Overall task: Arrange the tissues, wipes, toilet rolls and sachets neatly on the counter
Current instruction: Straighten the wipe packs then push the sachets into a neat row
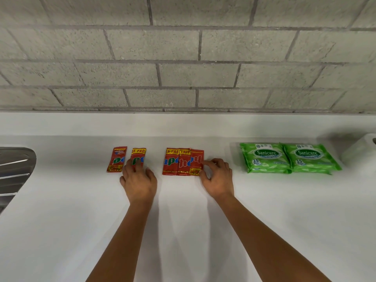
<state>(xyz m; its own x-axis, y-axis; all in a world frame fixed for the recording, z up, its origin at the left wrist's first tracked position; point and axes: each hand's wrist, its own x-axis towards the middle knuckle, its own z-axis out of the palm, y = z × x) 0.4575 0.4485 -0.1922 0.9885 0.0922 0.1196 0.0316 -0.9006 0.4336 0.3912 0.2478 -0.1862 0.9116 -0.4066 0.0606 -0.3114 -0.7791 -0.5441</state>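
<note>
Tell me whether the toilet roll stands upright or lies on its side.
On its side: the toilet roll shows its core hole facing right at the frame's edge.

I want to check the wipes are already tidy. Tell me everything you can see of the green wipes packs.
The green wipes packs are soft, glossy plastic pouches labelled Sanicare and 15 sheets. Two lie flat side by side, edges touching, on the white counter right of the red sachets. More green shows beneath their near edges, suggesting further packs underneath. Neither hand touches them; a white toilet roll sits just to their right.
</note>
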